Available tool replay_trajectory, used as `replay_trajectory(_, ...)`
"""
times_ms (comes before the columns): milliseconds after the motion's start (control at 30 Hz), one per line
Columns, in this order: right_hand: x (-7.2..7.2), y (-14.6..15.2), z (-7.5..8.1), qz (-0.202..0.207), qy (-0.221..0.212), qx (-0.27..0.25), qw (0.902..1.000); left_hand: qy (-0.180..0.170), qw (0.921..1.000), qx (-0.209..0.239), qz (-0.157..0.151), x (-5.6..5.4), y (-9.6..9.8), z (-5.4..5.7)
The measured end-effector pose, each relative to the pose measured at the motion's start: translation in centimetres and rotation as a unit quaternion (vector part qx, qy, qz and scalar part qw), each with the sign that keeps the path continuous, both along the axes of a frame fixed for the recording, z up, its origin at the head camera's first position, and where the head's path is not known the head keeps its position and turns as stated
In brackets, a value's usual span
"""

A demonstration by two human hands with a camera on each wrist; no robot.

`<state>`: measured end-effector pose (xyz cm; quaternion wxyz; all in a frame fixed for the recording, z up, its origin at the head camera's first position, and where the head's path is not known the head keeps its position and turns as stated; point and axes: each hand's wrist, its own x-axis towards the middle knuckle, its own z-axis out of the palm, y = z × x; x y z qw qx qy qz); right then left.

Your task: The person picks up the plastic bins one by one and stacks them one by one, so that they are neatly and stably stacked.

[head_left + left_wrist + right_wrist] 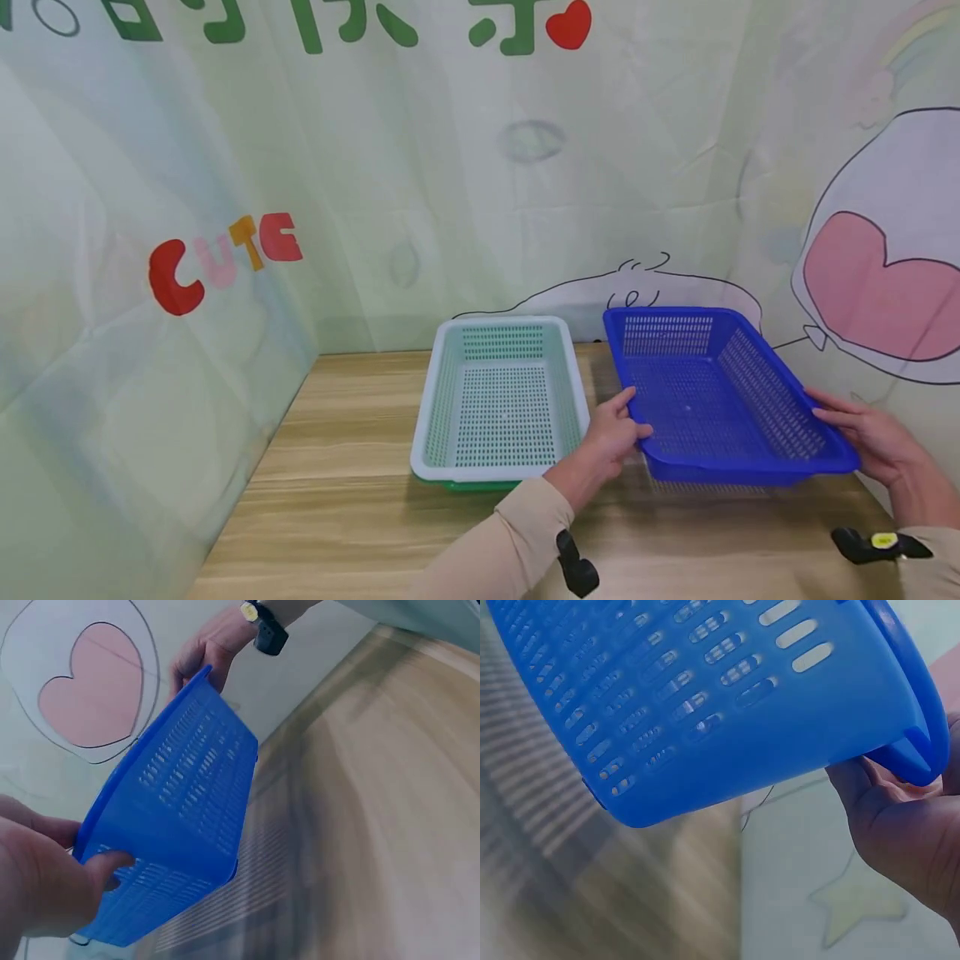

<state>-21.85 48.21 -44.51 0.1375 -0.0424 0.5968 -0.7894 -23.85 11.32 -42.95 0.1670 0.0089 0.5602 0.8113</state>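
A blue plastic basket (pixel 690 408) with slotted walls is held above the table at the right, its shadow falling below it. My left hand (pixel 609 433) pinches the left rim, thumb on the outer wall in the left wrist view, where the basket (pixel 187 780) appears tilted. At the opposite side my right hand (pixel 873 433) grips the right rim; in the right wrist view the right hand (pixel 907 825) curls under the rim of the basket (pixel 765 742). Left of it a pale green-white basket (pixel 502 408) stands on the table, over a darker green one (pixel 480 484) whose edge peeks out.
The wood-grain table (pixel 337 467) meets a printed cloth backdrop (pixel 375 167) at the back and left side. The blue basket's far end is close to the back cloth. Both wrists wear black straps with small devices (pixel 576 567).
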Motion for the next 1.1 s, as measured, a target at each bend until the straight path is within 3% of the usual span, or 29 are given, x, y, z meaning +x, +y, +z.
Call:
replay_trajectory(100, 0.1, -0.8, 1.1, -0.023, 0.015, 0.012, 0.9996, 0.006, 0.9998, 0.008, -0.017, -0.6, -1.0, 0.8)
replay_trajectory(500, 0.1, -4.6, 5.5, -0.051, 0.041, -0.036, 0.9972, 0.019, 0.9979, -0.017, -0.06, -2.7, -5.0, 4.3)
replay_trajectory(767, 0.3, -7.6, 7.5, -0.065, 0.044, -0.043, 0.996, 0.034, 0.997, -0.027, -0.064, -3.6, -7.9, 5.4)
replay_trajectory(1100, -0.2, -11.5, 8.8, -0.095, 0.054, 0.018, 0.9939, 0.048, 0.9959, -0.035, -0.069, -4.2, -12.2, 6.7)
